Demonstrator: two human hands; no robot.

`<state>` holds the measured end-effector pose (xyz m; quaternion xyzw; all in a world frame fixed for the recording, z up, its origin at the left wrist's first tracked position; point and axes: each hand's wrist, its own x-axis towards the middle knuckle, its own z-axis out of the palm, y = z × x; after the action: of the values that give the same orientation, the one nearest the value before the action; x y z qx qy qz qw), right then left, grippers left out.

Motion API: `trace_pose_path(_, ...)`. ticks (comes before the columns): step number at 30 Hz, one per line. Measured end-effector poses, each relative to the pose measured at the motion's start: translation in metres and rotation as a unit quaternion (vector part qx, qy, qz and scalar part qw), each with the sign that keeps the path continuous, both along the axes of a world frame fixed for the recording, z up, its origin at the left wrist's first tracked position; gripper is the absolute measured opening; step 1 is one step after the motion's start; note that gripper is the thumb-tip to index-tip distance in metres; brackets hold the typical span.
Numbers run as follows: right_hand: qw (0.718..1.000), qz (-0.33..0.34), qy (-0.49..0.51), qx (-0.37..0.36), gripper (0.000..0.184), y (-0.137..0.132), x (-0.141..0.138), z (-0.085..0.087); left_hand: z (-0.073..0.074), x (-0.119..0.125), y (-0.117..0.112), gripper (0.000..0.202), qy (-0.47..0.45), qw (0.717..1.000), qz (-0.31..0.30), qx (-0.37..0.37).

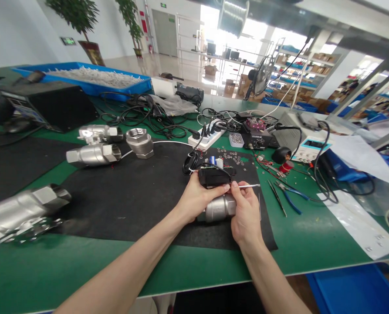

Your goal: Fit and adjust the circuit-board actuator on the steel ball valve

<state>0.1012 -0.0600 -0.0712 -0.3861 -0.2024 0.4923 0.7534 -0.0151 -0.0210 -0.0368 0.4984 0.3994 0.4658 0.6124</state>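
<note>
My left hand (197, 197) is closed round a steel valve body (218, 208) that carries a black actuator box (214, 175) on top, resting on the black mat (132, 192). My right hand (245, 211) sits against the valve's right side and pinches a thin metal tool (250, 186) whose shaft points right. A black cable (190, 162) coils off the box's left end.
Other steel valves lie at the left (94, 153), (140, 141) and near left (24, 209). Small washers (235, 156) are scattered on the mat. Tweezers (277, 197), blue pliers (290, 195), a power strip (207, 134), a soldering station (261, 138) and a blue tray (93, 80) lie around.
</note>
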Motion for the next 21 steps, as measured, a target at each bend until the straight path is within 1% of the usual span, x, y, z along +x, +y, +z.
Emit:
trace_pose_path(6,1.000,-0.005,-0.010,0.010,0.043,0.000,-0.001,-0.003,-0.003,-0.001,0.001,0.065,-0.002,1.000,-0.008,0.013)
trace_pose_path(11,0.999,-0.008,-0.029,0.014,0.042,0.002,0.002,-0.007,0.000,0.000,-0.001,0.062,-0.002,1.000,0.000,0.014)
trace_pose_path(13,0.999,-0.011,-0.043,0.016,0.039,0.000,0.001,-0.005,0.000,0.001,-0.001,0.062,0.000,1.000,0.000,0.015)
trace_pose_path(15,0.997,-0.029,-0.063,0.022,0.037,-0.004,-0.003,0.000,-0.002,0.001,0.000,0.064,0.001,1.000,0.005,0.019)
trace_pose_path(18,0.986,-0.062,-0.141,0.063,0.030,-0.013,-0.015,0.016,-0.008,0.001,0.003,0.062,-0.008,0.999,0.040,0.035)
trace_pose_path(19,0.978,-0.071,-0.177,0.086,0.027,-0.015,-0.018,0.021,-0.010,0.001,0.004,0.060,-0.013,0.998,0.041,0.037)
trace_pose_path(20,0.973,-0.082,-0.192,0.103,0.026,-0.016,-0.019,0.026,-0.012,0.000,0.005,0.059,-0.019,0.999,0.036,0.032)
trace_pose_path(21,0.972,-0.101,-0.180,0.113,0.026,-0.017,-0.017,0.029,-0.014,-0.001,0.006,0.059,-0.025,0.999,0.025,0.020)
